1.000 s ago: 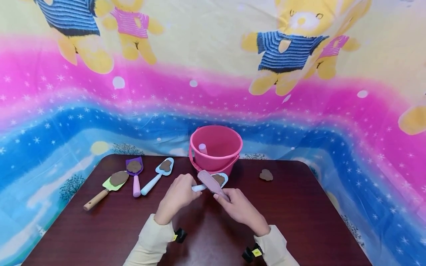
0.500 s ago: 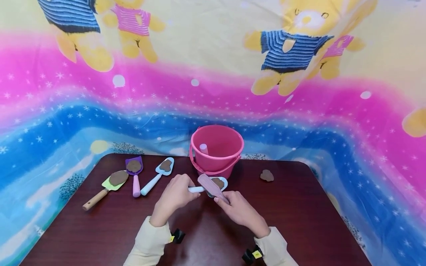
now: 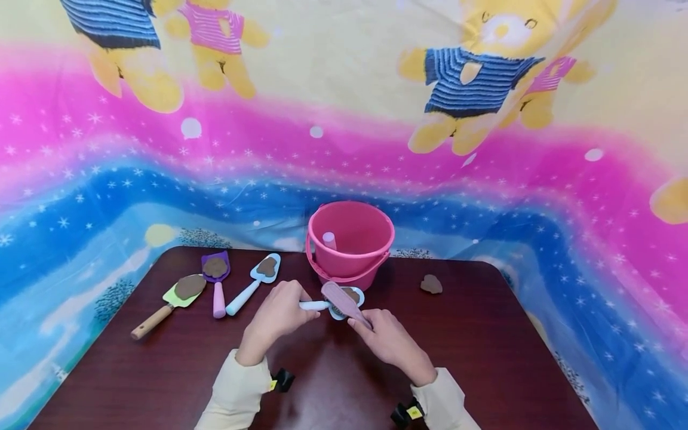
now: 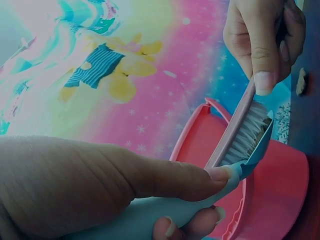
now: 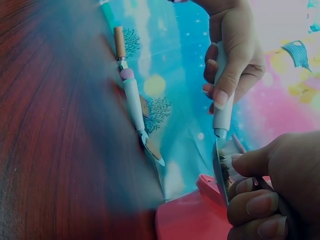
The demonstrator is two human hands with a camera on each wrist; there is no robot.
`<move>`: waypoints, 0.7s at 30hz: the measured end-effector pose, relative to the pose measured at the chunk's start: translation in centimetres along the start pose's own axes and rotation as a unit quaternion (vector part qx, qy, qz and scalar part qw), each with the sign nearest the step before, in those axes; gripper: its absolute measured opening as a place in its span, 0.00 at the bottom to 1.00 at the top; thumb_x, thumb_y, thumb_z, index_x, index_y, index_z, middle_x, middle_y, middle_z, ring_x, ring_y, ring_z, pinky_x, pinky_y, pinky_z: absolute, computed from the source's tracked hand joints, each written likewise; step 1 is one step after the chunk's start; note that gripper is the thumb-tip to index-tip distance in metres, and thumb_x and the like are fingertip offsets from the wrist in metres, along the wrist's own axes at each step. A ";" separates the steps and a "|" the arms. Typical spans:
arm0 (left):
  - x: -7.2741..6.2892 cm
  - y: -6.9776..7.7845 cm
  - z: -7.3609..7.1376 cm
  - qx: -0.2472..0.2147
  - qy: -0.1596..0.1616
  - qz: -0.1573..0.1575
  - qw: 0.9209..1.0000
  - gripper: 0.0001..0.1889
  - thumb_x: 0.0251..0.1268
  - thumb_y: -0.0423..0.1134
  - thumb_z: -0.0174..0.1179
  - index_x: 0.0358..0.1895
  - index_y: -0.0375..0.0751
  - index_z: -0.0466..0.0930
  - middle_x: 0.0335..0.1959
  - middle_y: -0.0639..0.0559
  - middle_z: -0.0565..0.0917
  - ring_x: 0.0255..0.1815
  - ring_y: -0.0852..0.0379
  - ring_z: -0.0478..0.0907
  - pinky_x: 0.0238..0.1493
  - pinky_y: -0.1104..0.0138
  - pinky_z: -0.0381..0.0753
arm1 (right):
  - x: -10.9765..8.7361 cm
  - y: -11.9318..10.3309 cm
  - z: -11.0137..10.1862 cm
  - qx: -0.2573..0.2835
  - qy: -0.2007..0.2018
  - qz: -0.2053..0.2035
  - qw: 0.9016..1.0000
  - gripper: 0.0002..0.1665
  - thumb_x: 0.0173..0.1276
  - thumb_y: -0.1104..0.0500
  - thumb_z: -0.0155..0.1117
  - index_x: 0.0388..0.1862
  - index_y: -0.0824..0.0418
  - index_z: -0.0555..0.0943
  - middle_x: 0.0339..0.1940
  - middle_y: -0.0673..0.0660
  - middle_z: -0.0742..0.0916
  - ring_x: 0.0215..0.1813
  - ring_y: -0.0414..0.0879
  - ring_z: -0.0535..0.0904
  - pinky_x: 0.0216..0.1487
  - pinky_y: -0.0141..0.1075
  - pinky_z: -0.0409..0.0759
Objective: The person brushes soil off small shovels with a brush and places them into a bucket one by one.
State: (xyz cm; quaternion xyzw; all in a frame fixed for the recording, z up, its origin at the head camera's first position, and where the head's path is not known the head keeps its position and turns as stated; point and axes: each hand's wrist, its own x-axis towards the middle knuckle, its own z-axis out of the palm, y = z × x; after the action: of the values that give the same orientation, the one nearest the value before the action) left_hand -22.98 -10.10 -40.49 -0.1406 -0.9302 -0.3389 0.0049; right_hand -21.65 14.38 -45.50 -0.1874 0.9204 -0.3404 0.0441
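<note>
My left hand (image 3: 279, 313) grips the handle of a light blue toy shovel (image 3: 314, 305), held above the table in front of the pink bucket (image 3: 352, 266). On its blade sits a flat brown lump (image 3: 352, 293), partly hidden by the brush. A mauve brush (image 3: 344, 301) is held by its handle in my right hand (image 3: 389, 340). In the left wrist view its white bristles (image 4: 250, 131) touch the inside of the blade. The right wrist view shows my right thumb and fingers curled on the brush close to the blade.
At left lie a green trowel with wooden handle (image 3: 153, 322), a purple shovel with pink handle (image 3: 218, 300) and another light blue shovel (image 3: 243, 298), each bearing a brown lump. A loose brown lump (image 3: 431, 284) lies at right. A lilac handle (image 3: 329, 240) stands inside the bucket.
My left hand and the shovel have shifted slightly left and toward me. The brush has hardly moved and now covers more of the blade's middle.
</note>
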 end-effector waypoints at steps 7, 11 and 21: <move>0.0 -0.3 -0.1 0.002 0.006 0.005 1.000 0.06 0.50 0.37 0.79 0.25 0.42 0.90 0.15 0.60 0.80 0.20 0.60 0.73 0.27 0.66 0.76 | 0.0 -0.2 -0.2 -0.001 0.002 0.024 1.000 0.23 0.77 0.43 0.59 0.24 0.54 0.77 0.14 0.45 0.69 0.19 0.38 0.63 0.21 0.30 0.63; 0.0 -0.5 -0.3 0.000 -0.001 0.004 1.000 0.06 0.50 0.37 0.79 0.25 0.42 0.90 0.15 0.60 0.80 0.20 0.59 0.73 0.27 0.65 0.76 | -0.1 -0.2 -0.3 -0.002 0.004 0.031 0.999 0.22 0.77 0.43 0.59 0.24 0.52 0.76 0.14 0.46 0.69 0.18 0.38 0.63 0.20 0.31 0.63; -0.4 -0.6 -1.1 -0.009 -0.014 -0.010 1.000 0.05 0.51 0.36 0.79 0.27 0.42 0.91 0.14 0.59 0.78 0.20 0.57 0.72 0.26 0.65 0.75 | -0.3 -0.2 -0.7 -0.014 0.008 0.036 0.999 0.21 0.77 0.45 0.60 0.27 0.56 0.80 0.14 0.46 0.70 0.18 0.39 0.63 0.21 0.31 0.64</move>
State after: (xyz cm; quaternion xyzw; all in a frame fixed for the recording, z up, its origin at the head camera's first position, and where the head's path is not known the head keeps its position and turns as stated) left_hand -22.90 -11.36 -40.06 -0.1361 -0.9284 -0.3454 -0.0133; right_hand -21.42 14.78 -44.86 -0.1524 0.9314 -0.3274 0.0460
